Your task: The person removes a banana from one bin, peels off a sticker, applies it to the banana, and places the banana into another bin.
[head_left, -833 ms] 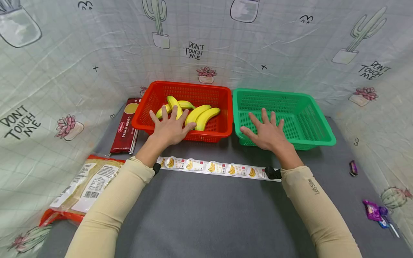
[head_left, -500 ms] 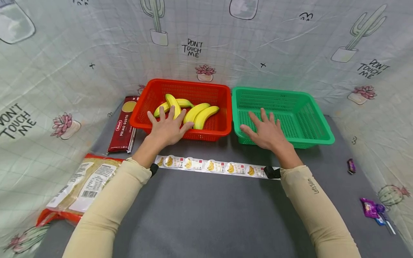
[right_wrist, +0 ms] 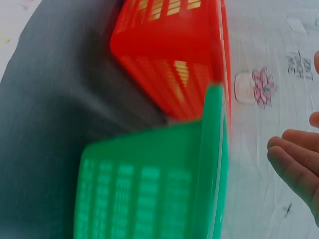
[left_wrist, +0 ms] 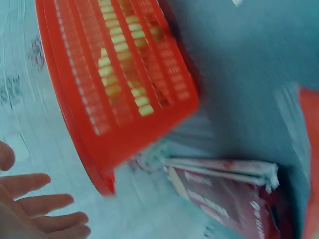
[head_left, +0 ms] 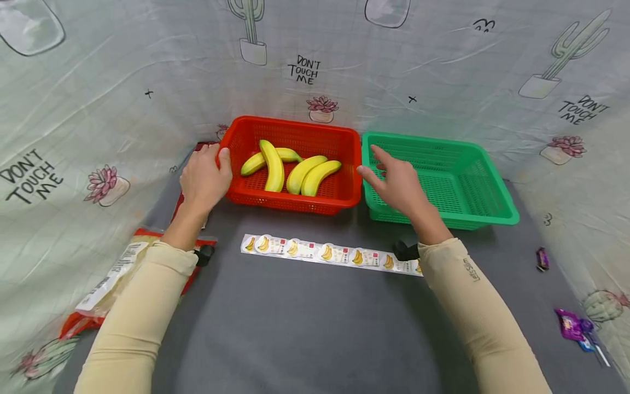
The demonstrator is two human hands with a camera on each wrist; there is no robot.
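A red basket (head_left: 295, 205) holds several yellow bananas (head_left: 273, 167). An empty green basket (head_left: 467, 219) stands against its right side. My left hand (head_left: 204, 178) is at the red basket's left end, thumb by the rim. In the left wrist view its fingers (left_wrist: 45, 204) lie relaxed and apart from the red basket (left_wrist: 124, 99). My right hand (head_left: 394, 183) hovers with fingers spread over the green basket's left rim, beside the red one. The right wrist view shows its fingers (right_wrist: 296, 159) holding nothing, above the green basket (right_wrist: 149, 189) and red basket (right_wrist: 169, 59).
A strip of banana-printed cups (head_left: 330, 254) lies on the grey table in front of the baskets. A dark red pasta packet (left_wrist: 224, 194) lies left of the red basket, a large food bag (head_left: 113, 279) nearer me. Small purple wrappers (head_left: 571, 324) lie at the right. Printed cloth walls surround the table.
My left hand has slid from the red basket's front rim to its left end. My right hand has moved left from inside the green basket to its left rim.
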